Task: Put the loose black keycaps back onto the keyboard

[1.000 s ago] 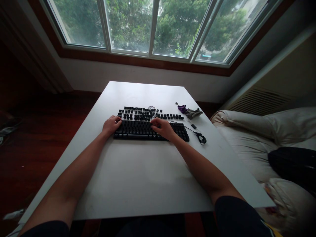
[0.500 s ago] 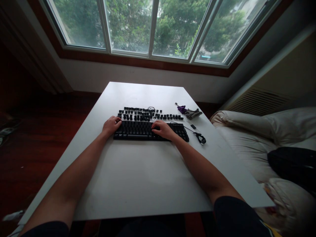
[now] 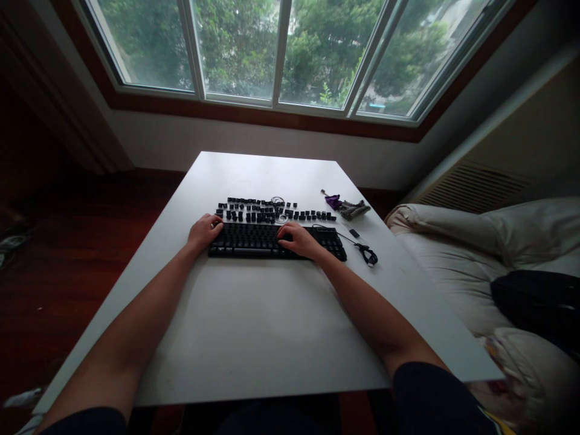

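Keyboard [image 3: 249, 238] lies flat on the tabletop [image 3: 267, 326]. At its left end, the left hand [image 3: 205, 231] looks well placed to brace it; the right hand [image 3: 298, 238] is over its keys, right of its middle. Both hands' fingers are curled; whether they clamp anything, I cannot tell. Straight, gentle finger pressure seems best, clear of the loose keycaps [image 3: 240, 215] just beyond it.
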The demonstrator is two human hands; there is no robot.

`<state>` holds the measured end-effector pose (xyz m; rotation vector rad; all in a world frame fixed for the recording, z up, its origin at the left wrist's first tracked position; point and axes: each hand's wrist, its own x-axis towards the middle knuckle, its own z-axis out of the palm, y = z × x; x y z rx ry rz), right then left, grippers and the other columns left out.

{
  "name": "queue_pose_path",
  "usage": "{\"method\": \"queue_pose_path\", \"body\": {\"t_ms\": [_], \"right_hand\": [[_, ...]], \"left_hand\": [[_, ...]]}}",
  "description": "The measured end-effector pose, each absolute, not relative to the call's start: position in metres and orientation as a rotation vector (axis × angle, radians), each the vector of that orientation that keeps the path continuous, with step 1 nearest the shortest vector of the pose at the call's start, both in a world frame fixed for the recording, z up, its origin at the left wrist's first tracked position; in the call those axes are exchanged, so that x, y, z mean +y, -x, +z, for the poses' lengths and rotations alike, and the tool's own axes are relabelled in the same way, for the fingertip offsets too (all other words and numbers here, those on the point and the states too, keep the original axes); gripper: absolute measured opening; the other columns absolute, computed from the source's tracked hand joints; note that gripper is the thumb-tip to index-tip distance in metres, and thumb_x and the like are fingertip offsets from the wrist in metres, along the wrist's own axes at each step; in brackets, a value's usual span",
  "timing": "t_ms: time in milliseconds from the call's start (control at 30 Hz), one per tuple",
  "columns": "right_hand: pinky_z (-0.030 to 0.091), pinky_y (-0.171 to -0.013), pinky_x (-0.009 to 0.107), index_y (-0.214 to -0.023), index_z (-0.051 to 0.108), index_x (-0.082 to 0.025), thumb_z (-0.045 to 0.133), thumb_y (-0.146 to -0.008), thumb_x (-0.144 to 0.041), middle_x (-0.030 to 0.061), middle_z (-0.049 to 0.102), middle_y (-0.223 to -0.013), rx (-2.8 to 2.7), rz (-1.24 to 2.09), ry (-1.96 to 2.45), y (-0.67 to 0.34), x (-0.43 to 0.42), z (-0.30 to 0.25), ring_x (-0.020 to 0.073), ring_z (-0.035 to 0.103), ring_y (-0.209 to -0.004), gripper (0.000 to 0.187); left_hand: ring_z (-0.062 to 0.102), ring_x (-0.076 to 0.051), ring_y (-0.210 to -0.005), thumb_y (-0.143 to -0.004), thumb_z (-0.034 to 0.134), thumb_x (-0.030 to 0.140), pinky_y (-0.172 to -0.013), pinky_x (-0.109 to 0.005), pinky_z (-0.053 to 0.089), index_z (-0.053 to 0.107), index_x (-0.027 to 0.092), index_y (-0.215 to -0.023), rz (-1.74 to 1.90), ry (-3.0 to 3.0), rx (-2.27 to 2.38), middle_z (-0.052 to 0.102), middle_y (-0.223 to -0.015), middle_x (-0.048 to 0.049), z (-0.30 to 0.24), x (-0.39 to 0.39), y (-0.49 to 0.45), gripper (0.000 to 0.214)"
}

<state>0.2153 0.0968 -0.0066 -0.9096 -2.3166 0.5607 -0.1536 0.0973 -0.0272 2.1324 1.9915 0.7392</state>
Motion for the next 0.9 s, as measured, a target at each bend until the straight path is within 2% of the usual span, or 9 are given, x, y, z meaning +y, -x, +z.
{"method": "queue_pose_path", "body": {"t_ms": [233,367,500,667,900], "right_hand": [[0.045,-0.092,0.038,-0.089,0.067,-0.021,0.068,-0.080,-0.018,0.0063,0.065,-0.101,-2.354,0.480,0.974,-0.211,0.089,0.000,0.0230,0.057,-0.100,0.010],[0.044,-0.090,0.037,-0.085,0.067,-0.021,0.066,-0.084,-0.023,0.0054,0.065,-0.097,-2.325,0.483,1.004,-0.208,0.088,-0.002,0.0217,0.057,-0.095,0.002],[0.044,-0.087,0.036,-0.079,0.066,-0.021,0.062,-0.092,-0.030,0.0055,0.064,-0.090,-2.240,0.418,1.071,-0.202,0.089,-0.010,0.0210,0.056,-0.090,0.016],[0.042,-0.085,0.036,-0.083,0.064,-0.022,0.060,-0.094,-0.037,0.0060,0.063,-0.090,-2.170,0.321,1.140,-0.197,0.088,-0.005,0.0225,0.054,-0.090,0.019],[0.040,-0.090,0.038,-0.088,0.059,-0.023,0.042,-0.102,-0.043,0.0075,0.061,-0.093,-2.058,0.245,1.162,-0.196,0.089,0.015,0.0245,0.052,-0.095,0.030]], "left_hand": [[0.063,-0.019,-0.087,-0.090,0.052,0.041,-0.077,-0.031,0.047,0.071,0.026,-0.104,0.732,-2.127,1.999,0.064,-0.104,-0.0035,-0.027,0.098,0.153,0.027],[0.063,-0.020,-0.089,-0.090,0.053,0.041,-0.079,-0.031,0.048,0.071,0.026,-0.104,0.714,-2.117,2.012,0.065,-0.104,-0.0041,-0.024,0.096,0.152,0.027],[0.063,-0.020,-0.090,-0.090,0.054,0.040,-0.080,-0.031,0.048,0.072,0.026,-0.104,0.713,-2.113,2.013,0.065,-0.104,-0.0040,-0.022,0.095,0.150,0.027],[0.063,-0.020,-0.088,-0.090,0.054,0.039,-0.080,-0.031,0.048,0.072,0.026,-0.103,0.723,-2.117,2.007,0.064,-0.104,-0.0041,-0.024,0.095,0.150,0.026],[0.063,-0.020,-0.088,-0.091,0.053,0.040,-0.078,-0.032,0.048,0.071,0.025,-0.103,0.709,-2.131,1.997,0.065,-0.104,-0.0042,-0.026,0.097,0.152,0.027]]}}
